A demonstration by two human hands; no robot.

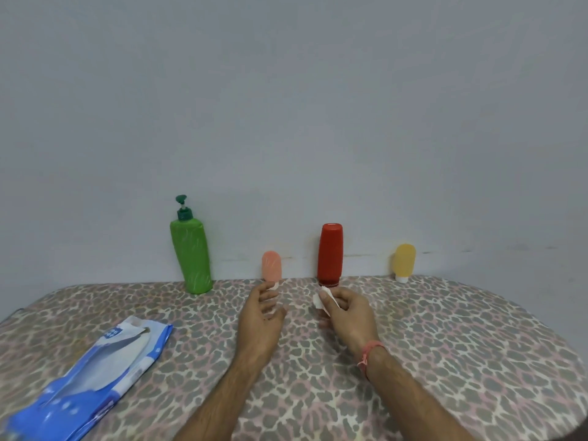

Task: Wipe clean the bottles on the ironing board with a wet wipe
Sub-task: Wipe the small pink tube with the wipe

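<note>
Several bottles stand in a row along the far edge of the leopard-print ironing board (445, 345): a green pump bottle (192, 256), a small peach tube (271, 265), a red bottle (330, 254) and a small yellow tube (404, 261). My left hand (262, 316) hovers just in front of the peach tube, fingers apart, fingertips at its white cap. My right hand (346, 313) is in front of the red bottle's base, pinching a crumpled white wet wipe (324, 299).
A blue and white wet-wipe packet (92, 374) lies flap-open on the board's near left. A plain grey wall (286, 106) rises directly behind the bottles. An orange thread bracelet (370, 353) circles my right wrist.
</note>
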